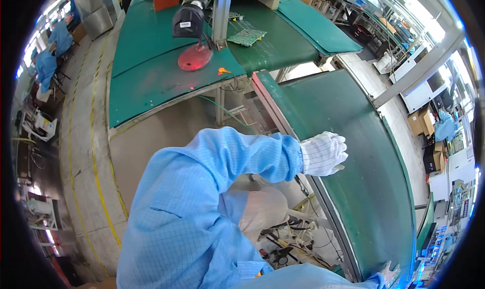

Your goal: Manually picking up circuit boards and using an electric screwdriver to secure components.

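Observation:
My left hand (324,153), in a white pinstriped glove, is over the left part of a dark green conveyor belt (371,188). Its fingers are curled together; whatever they might hold is hidden. A blue gridded sleeve covers the outstretched left arm. Low at the right, my right hand (388,275) shows only in part by the belt's right edge, too small and cut off to read its grip. Farther ahead, a green circuit board (246,36) lies on another belt section (283,51), with a second board (235,16) behind it.
A black scanner-like device (190,20) hangs by a metal post (221,16), its red light falling on a round red plate (195,57). An orange piece (224,71) lies on the green table (146,94). Cables (293,238) hang beneath the conveyor. People in blue (60,38) sit far left.

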`<act>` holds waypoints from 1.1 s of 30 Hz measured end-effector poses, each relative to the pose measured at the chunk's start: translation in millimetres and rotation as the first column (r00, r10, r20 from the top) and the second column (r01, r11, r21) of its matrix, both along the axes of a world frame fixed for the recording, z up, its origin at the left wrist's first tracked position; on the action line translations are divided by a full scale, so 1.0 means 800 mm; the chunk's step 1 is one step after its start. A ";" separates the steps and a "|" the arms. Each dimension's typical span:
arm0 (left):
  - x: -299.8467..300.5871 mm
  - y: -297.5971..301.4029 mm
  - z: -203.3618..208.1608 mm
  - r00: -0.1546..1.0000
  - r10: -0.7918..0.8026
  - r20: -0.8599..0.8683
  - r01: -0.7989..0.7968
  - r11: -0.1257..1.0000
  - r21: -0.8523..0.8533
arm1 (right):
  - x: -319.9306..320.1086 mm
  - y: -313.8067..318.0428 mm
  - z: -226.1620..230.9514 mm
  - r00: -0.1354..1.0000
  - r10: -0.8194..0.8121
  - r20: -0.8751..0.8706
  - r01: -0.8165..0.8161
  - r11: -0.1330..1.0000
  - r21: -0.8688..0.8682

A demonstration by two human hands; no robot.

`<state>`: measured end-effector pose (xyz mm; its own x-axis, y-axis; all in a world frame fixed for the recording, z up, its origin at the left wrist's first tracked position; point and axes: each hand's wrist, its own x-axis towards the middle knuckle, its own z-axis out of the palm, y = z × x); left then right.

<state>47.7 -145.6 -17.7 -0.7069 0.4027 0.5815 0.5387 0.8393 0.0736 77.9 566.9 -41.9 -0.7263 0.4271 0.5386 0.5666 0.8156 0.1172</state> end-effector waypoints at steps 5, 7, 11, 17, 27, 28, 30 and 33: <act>0.000 0.003 -0.001 0.999 0.002 0.034 -0.001 1.000 -0.027 | 0.020 -0.145 0.051 0.942 0.217 -0.257 -0.210 0.976 0.054; -0.002 0.006 -0.001 0.999 -0.016 0.037 0.017 1.000 -0.020 | 0.021 -0.101 0.029 0.778 0.445 -0.444 -0.334 0.891 0.307; -0.003 0.008 0.000 0.997 -0.012 0.078 0.016 0.999 -0.040 | 0.011 -0.058 0.023 0.799 0.476 -0.368 -0.422 0.879 0.222; -0.004 0.009 0.000 0.996 -0.032 0.084 0.036 0.998 -0.043 | -0.010 -0.070 0.019 0.952 -0.071 -0.299 0.124 0.979 0.160; -0.014 0.010 0.001 0.992 -0.052 0.112 0.057 0.997 -0.043 | -0.002 0.106 -0.042 0.905 0.297 -0.304 -0.318 0.948 -0.020; -0.011 0.007 0.000 0.993 -0.042 0.111 0.047 0.998 -0.043 | -0.018 0.081 -0.035 0.969 0.114 -0.221 -0.150 0.977 -0.154; -0.006 0.005 -0.002 0.995 -0.011 0.104 0.014 0.999 -0.035 | -0.026 -0.004 -0.003 0.992 -0.089 -0.092 0.074 0.985 -0.154; -0.002 0.006 -0.003 0.999 -0.004 0.050 0.005 1.000 -0.021 | -0.005 -0.097 0.037 0.983 -0.174 -0.052 0.174 0.985 0.004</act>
